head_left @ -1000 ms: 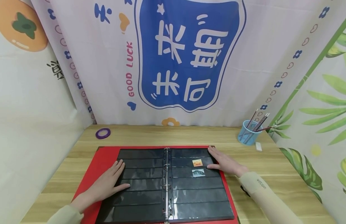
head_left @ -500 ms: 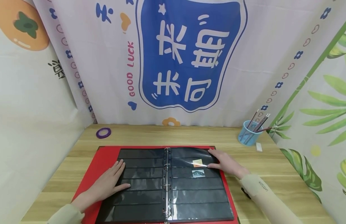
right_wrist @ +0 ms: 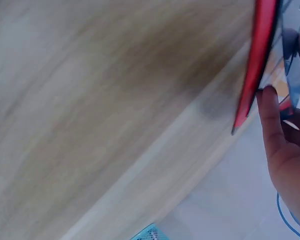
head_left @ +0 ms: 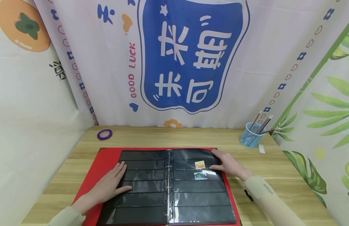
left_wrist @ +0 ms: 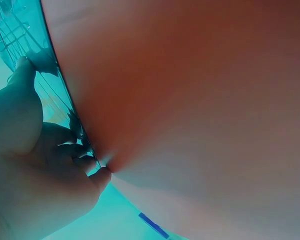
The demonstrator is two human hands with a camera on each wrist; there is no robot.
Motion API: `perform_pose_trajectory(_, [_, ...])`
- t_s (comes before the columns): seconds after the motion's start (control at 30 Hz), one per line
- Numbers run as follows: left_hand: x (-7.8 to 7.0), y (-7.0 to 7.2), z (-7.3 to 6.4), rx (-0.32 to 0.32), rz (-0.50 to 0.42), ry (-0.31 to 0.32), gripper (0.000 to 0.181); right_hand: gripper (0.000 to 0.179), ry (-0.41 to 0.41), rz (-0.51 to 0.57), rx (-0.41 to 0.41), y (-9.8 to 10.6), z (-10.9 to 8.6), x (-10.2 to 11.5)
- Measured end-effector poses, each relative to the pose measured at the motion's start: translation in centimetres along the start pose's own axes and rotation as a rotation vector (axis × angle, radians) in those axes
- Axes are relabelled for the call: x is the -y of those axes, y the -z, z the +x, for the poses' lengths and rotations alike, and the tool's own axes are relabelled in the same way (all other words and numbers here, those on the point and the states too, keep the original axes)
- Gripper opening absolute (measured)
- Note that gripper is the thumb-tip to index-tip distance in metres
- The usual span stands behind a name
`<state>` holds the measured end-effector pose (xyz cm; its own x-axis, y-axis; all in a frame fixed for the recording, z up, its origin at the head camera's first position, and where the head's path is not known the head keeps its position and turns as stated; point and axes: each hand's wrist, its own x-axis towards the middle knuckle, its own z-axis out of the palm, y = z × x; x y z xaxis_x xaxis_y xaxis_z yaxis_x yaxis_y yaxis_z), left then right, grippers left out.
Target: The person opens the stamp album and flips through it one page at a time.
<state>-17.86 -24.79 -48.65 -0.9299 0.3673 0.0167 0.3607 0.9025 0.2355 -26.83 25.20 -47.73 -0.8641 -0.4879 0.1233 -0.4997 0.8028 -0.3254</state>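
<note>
An open red stamp album [head_left: 105,157] with black pocket pages and a metal ring spine [head_left: 168,182] lies on the desk. Two stamps, one orange-yellow [head_left: 200,164] and one grey-green [head_left: 200,176], sit in upper strips of the right page [head_left: 202,198]. My right hand [head_left: 230,164] pinches that page near its upper outer corner between thumb and fingers; the page edge [right_wrist: 293,82] bends up slightly. Spread flat, my left hand [head_left: 105,183] rests on the left page's outer edge and the red cover.
A purple tape roll [head_left: 105,134] lies at the back left of the wooden desk [head_left: 174,136]. At the back right stand a blue mesh cup [head_left: 251,135] of pencils and a white eraser [head_left: 261,149]. Printed curtains close off the back and sides.
The right page's upper part has lifted slightly and glare has shifted across the stamps. My right hand has moved a little and bent its fingers at the page edge. The left hand stays put.
</note>
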Motion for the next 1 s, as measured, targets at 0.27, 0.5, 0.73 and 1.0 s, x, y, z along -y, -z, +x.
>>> perform_pose_trajectory(0.27, [0.2,-0.3,0.1,-0.001,0.005,0.004,0.099,0.067,0.017,-0.015,-0.126,0.4,0.2,0.9])
perform_pose_trajectory(0.5, [0.3,-0.3,0.1,-0.005,0.003,0.002,0.099,0.069,-0.123,0.150,-0.175,1.3,0.2,1.8])
perform_pose_trajectory(0.73, [0.3,-0.3,0.1,-0.009,0.006,0.002,0.098,0.028,-0.191,0.279,-0.097,2.3,-0.3,2.1])
perform_pose_trajectory(1.0, [0.3,-0.4,0.1,-0.008,0.000,0.000,0.098,0.033,-0.183,0.340,0.040,3.1,-1.0,1.5])
